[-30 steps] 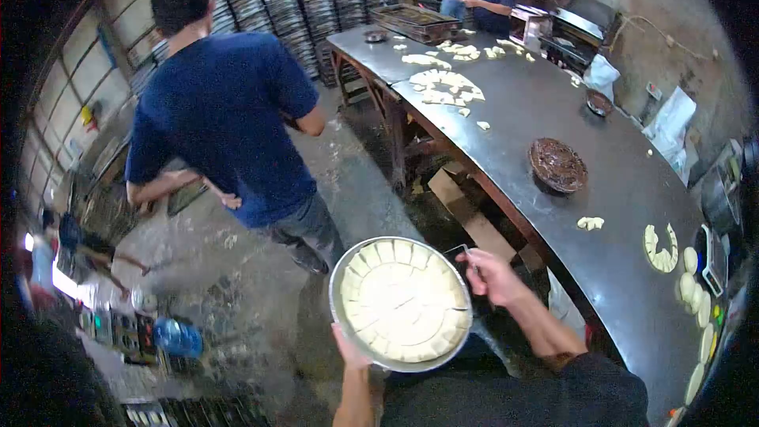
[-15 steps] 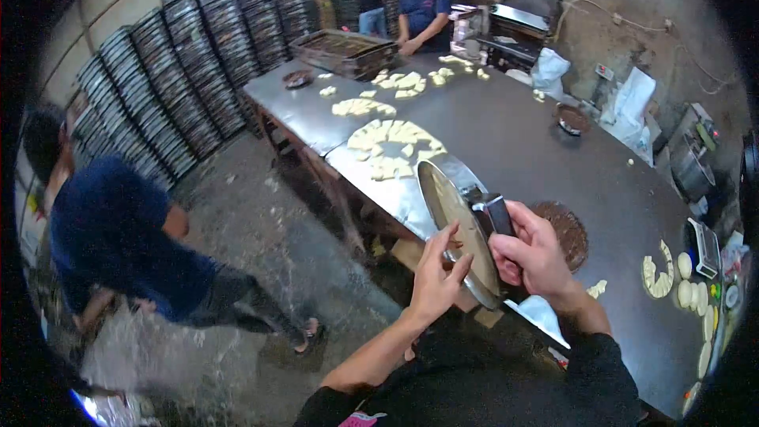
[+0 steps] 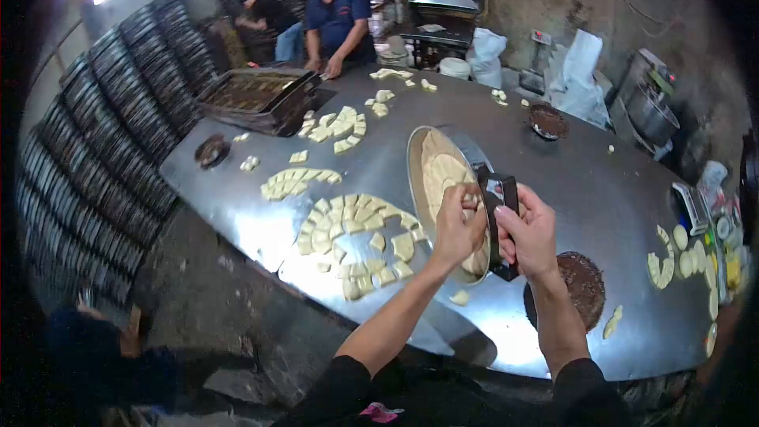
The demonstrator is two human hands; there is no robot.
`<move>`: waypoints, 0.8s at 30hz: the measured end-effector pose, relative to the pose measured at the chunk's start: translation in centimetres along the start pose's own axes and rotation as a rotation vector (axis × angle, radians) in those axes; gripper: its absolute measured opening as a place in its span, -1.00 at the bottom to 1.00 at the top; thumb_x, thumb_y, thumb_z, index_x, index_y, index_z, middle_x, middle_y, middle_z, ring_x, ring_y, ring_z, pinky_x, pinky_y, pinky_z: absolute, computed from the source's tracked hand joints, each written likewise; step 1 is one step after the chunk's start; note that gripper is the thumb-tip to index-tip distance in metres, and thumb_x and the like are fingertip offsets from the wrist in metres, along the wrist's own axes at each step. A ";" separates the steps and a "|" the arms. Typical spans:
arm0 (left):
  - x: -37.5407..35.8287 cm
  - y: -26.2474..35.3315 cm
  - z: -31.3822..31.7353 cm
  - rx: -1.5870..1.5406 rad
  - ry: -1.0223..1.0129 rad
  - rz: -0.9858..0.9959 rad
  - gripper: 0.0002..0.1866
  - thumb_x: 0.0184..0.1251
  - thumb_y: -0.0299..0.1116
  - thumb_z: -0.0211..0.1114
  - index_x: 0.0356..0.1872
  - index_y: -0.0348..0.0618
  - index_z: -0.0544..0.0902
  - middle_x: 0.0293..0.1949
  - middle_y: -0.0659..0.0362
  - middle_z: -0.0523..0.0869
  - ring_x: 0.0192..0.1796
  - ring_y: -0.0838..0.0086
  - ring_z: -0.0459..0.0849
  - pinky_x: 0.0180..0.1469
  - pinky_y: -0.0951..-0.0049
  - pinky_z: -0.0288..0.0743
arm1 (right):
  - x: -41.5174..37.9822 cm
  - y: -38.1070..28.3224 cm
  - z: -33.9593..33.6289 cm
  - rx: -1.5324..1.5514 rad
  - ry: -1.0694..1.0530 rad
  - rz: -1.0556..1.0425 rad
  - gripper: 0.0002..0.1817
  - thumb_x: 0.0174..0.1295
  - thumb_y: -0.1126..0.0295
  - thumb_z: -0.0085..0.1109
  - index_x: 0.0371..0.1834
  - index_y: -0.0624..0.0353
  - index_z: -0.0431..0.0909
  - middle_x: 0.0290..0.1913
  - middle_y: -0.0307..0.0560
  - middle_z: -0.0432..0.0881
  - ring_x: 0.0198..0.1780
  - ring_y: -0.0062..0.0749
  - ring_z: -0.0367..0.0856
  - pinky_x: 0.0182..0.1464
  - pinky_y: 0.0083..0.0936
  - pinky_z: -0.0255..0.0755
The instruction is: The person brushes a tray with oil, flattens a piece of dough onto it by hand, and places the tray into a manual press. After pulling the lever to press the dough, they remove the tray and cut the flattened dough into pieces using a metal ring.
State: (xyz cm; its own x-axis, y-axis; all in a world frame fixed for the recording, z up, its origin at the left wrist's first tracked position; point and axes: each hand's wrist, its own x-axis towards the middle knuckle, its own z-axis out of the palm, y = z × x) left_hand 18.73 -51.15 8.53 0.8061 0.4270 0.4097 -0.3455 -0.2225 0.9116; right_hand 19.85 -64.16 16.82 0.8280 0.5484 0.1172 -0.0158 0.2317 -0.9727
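Table [image 3: 577,178]: big and shiny.
Round pan [image 3: 415,178]: tipped up over the table, beside dough bits [image 3: 360,213].
Brown bowl [image 3: 583,289]: near the right hand [image 3: 528,231], which squeezes the black handle [image 3: 506,257].
Left hand [image 3: 461,225]: fingers curled by the pan; can't tell if pinching.

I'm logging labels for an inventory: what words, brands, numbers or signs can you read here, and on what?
No text can be read.
Chest marks on the dark blue shirt: too small.
Pink patch at the bottom edge: too blurred.
Scale: any numbers too small.
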 end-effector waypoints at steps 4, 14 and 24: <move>11.2 -7.4 -3.1 -0.667 -0.093 -0.239 -0.60 0.29 -0.50 0.13 0.16 -0.09 0.34 -0.17 0.25 0.54 -0.13 0.52 0.59 -0.33 0.51 0.53 | 11.4 4.6 2.6 -0.106 0.143 -0.118 -0.69 0.28 0.53 0.10 0.09 0.30 0.43 -0.46 -0.30 0.52 -0.55 -0.81 0.40 -0.59 -0.77 0.26; 32.0 -29.2 -9.8 -1.083 0.028 -0.492 -0.80 0.40 -0.30 0.08 -0.04 -0.10 0.47 -0.25 0.22 0.57 -0.29 0.46 0.61 -0.28 0.41 0.56 | 36.7 18.4 5.2 -0.932 -0.074 -0.570 -0.65 0.17 0.41 0.23 0.02 0.25 0.49 -0.34 0.24 0.61 -0.34 0.11 0.65 -0.36 -0.22 0.46; 35.3 -45.8 -11.6 -1.272 0.219 -0.703 -0.68 0.39 -0.14 0.03 -0.10 -0.17 0.56 -0.22 0.10 0.64 -0.25 0.33 0.65 -0.19 0.25 0.57 | 46.2 28.6 4.0 -1.270 -0.363 -0.333 -0.67 0.19 0.25 0.18 -0.03 0.17 0.53 -0.21 0.13 0.65 -0.15 0.09 0.61 -0.13 -0.11 0.46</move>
State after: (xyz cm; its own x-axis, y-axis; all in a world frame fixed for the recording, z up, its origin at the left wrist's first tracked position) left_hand 57.43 -15.74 -18.37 0.9362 0.2662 -0.2295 -0.1963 0.9376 0.2870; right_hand 55.43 -28.97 -4.77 0.4953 0.8364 0.2348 0.8393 -0.3909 -0.3778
